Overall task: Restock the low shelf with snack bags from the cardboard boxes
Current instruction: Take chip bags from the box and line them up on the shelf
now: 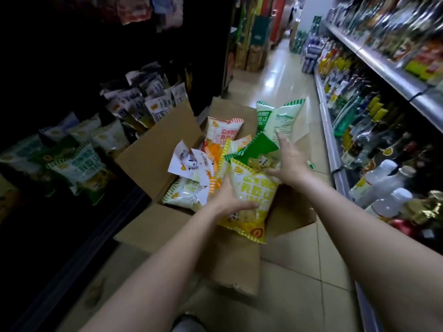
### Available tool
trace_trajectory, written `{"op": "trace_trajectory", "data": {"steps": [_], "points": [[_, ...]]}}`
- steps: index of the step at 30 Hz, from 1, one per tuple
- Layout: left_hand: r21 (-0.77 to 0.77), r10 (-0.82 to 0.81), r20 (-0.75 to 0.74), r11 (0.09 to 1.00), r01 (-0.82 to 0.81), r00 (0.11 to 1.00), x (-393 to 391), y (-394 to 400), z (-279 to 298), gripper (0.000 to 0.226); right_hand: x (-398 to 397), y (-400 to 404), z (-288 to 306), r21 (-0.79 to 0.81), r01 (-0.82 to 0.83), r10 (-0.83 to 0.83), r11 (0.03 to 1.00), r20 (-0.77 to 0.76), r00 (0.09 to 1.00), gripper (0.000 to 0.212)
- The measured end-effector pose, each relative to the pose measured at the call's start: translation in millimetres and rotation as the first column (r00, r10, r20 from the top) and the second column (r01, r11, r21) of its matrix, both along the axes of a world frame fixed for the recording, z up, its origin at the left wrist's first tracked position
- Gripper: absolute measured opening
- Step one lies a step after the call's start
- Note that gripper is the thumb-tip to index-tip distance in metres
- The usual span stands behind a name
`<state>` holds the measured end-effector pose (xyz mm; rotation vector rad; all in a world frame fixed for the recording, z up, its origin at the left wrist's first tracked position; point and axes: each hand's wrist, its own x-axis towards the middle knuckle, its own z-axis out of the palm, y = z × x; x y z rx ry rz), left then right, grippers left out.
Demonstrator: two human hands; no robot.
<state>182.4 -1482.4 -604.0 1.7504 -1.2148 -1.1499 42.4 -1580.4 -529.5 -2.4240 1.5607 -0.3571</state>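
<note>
Yellow snack bag (249,200) sits at the near edge of the open cardboard box (153,152), and the left hand (230,200) curls its fingers (247,206) round it. The right hand (291,161) has straight fingers touching a pale green bag (280,116) that stands at the far side of the box. More bags lie inside the box, and the low shelf (79,164) on the left holds rows of bags too.

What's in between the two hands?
In the head view, a yellow snack bag sits between the left hand and right hand, above the cardboard box.
</note>
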Motion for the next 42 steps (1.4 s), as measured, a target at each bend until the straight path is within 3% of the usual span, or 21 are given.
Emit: {"op": "trace_trajectory", "data": {"steps": [3, 5, 7, 9, 14, 18, 21, 24, 27, 31, 33, 36, 39, 40, 42], "points": [[0.076, 0.077, 0.154, 0.993, -0.089, 0.985, -3.0, -4.3, -14.1, 0.122, 8.2, -9.6, -3.9, 0.098, 0.021, -0.026, 0.995, 0.049, 0.998, 0.111], [0.101, 0.101, 0.144, 0.988, -0.116, 0.984, -6.7, -8.2, -13.0, 0.099, 15.1, -14.3, 0.1, 0.133, 0.046, -0.064, 0.990, 0.135, 0.989, 0.099], [0.090, 0.121, 0.122, 0.987, -0.133, 0.985, -10.1, -6.3, -10.2, 0.100, 19.9, -19.4, 4.1, 0.163, 0.031, -0.057, 0.986, 0.157, 0.986, 0.094], [0.006, 0.183, 0.035, 0.983, -0.184, 0.982, -6.1, 4.1, -11.7, 0.113, 21.4, -21.1, 8.5, 0.159, 0.016, -0.027, 0.987, 0.071, 0.997, 0.097], [-0.129, 0.280, -0.220, 0.941, -0.312, 0.935, 55.0, 49.6, 8.4, 0.071, 17.6, 2.4, 9.8, 0.099, -0.021, 0.031, 0.995, -0.096, 0.995, 0.085], [-0.164, 0.367, -0.326, 0.886, -0.434, 0.871, 120.4, 98.6, 48.3, 0.075, 64.4, 43.0, 38.2, 0.054, -0.098, 0.081, 0.994, 0.261, 0.962, 0.068], [-0.138, 0.525, -0.345, 0.792, -0.595, 0.778, 164.0, 138.3, 64.7, 0.081, 130.1, 83.9, 76.9, 0.013, -0.269, 0.213, 0.963, 0.575, 0.790, 0.061], [-0.127, 0.650, -0.366, 0.673, -0.728, 0.665, 211.9, 183.4, 63.2, 0.052, 207.4, 122.7, 87.9, 0.027, -0.378, 0.262, 0.925, 0.677, 0.688, 0.059], [-0.110, 0.794, -0.334, 0.503, -0.857, 0.508, 267.3, 234.7, 38.0, 0.049, 280.6, 153.1, 64.0, 0.106, -0.517, 0.273, 0.849, 0.751, 0.602, 0.061], [-0.101, 0.956, -0.119, 0.258, -0.961, 0.270, 324.2, 279.7, -23.1, 0.110, 355.1, 183.7, -13.5, 0.360, -0.604, 0.213, 0.712, 0.708, 0.673, 0.068], [-0.038, 0.982, -0.097, 0.159, -0.987, 0.162, 338.2, 286.3, -50.2, 0.109, 380.3, 192.6, -62.3, 0.453, -0.568, 0.185, 0.687, 0.648, 0.739, 0.073], [-0.019, 0.992, -0.043, 0.118, -0.993, 0.118, 360.2, 280.7, -89.4, 0.090, 407.2, 191.6, -128.9, 0.601, -0.512, 0.164, 0.614, 0.537, 0.828, 0.072], [-0.043, 0.992, -0.034, 0.124, -0.991, 0.125, 386.6, 265.6, -113.6, 0.094, 427.0, 182.7, -162.4, 0.668, -0.537, 0.233, 0.516, 0.494, 0.838, 0.112], [-0.046, 0.990, -0.041, 0.136, -0.990, 0.137, 393.7, 261.3, -119.0, 0.096, 432.4, 179.7, -165.2, 0.688, -0.554, 0.235, 0.469, 0.507, 0.829, 0.112], [-0.067, 0.986, -0.069, 0.144, -0.987, 0.149, 406.3, 255.2, -129.8, 0.096, 442.3, 174.0, -166.6, 0.697, -0.588, 0.223, 0.410, 0.549, 0.806, 0.092]]}}
